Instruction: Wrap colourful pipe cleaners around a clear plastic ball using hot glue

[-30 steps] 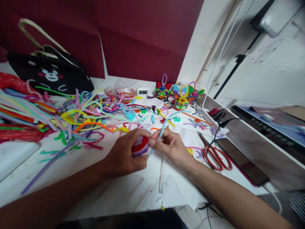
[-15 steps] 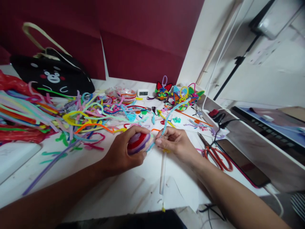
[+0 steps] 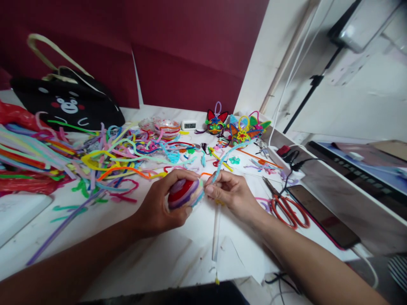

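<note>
My left hand is wrapped round a ball with coiled stripes of red, purple, white and blue pipe cleaner. Just to its right, my right hand pinches a light blue pipe cleaner, whose free end sticks up and away to the right. The pipe cleaner's lower end runs toward the ball's blue edge; my fingertips hide where they meet. Below my right hand a thin clear stick lies on the white table.
A heap of coloured pipe cleaners spreads across the left, before a black bag. Finished cat-face ornaments stand at the back beside a small clock. Orange-handled scissors and a phone lie on the right.
The ball has turned slightly in my left hand. My right hand still pinches the light blue pipe cleaner, whose free end has dipped lower. The whole view has shifted a little.
</note>
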The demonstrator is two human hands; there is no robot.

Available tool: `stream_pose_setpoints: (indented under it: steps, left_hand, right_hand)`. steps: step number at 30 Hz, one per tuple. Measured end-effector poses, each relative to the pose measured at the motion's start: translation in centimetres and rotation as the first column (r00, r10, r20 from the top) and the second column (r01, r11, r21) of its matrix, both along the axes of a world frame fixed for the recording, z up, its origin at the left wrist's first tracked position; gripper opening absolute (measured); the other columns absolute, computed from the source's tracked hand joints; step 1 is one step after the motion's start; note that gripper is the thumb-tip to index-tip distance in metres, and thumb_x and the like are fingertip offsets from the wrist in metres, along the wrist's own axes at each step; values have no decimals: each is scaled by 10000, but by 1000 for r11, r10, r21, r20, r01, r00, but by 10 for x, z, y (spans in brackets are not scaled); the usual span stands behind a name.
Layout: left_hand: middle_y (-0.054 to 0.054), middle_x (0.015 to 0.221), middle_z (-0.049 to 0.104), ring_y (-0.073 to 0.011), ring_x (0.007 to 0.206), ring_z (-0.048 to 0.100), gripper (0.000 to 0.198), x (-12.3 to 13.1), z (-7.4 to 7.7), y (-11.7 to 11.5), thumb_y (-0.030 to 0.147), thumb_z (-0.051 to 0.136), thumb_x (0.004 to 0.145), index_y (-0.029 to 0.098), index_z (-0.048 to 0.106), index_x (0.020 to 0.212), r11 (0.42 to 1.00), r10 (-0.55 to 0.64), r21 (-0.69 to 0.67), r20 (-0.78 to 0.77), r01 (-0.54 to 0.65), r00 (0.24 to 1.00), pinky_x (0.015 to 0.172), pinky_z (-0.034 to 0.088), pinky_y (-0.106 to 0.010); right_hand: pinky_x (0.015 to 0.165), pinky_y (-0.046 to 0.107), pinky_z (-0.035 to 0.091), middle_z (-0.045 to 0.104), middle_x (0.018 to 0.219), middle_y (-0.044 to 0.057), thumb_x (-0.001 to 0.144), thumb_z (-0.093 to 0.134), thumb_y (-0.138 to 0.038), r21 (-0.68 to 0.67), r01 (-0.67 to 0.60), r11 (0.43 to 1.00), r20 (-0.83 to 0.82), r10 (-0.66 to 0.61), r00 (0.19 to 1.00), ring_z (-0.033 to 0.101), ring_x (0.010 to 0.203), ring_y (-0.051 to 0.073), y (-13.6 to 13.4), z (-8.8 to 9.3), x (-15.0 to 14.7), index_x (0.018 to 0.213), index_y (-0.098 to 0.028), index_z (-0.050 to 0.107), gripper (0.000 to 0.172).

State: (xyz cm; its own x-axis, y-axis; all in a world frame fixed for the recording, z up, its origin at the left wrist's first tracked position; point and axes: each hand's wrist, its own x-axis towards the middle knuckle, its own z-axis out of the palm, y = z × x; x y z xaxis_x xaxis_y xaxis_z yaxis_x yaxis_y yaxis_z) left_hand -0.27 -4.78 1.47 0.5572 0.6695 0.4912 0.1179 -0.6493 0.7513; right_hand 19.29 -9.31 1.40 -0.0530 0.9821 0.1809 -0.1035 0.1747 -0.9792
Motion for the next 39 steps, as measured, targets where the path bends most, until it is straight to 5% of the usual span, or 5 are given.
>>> stream_pose_setpoints:
  steps: [28,36,39]
  left_hand:
    - [-96,1266,609,-267,1203,586,571,-4,-18,8,99,643,628,290,537,1156,980,-115,162,-44,120,992,998,499,-417]
    - [-104,1245,609,-276,1196,574,665,-2,-19,7,215,665,682,267,470,1316,993,-110,-51,-87,106,990,962,520,-411]
    - [-88,1273,593,-269,1191,567,612,2,-17,3,319,698,718,266,481,1288,996,-11,-90,-105,2,994,970,505,-395]
  right_hand:
    - [514,223,564,697,560,-34,603,912,-304,-222,-140,965,-336,59,940,670,497,115,-5,-4,-6,733,-168,601,364]
    - [537,246,581,684,573,-43,576,923,-315,-227,-80,971,-339,-2,941,665,492,113,-3,-5,-10,710,-169,617,365]
    - [529,236,566,696,579,-36,589,919,-315,-198,-58,979,-325,-10,946,656,480,106,-3,-6,-12,717,-168,624,353]
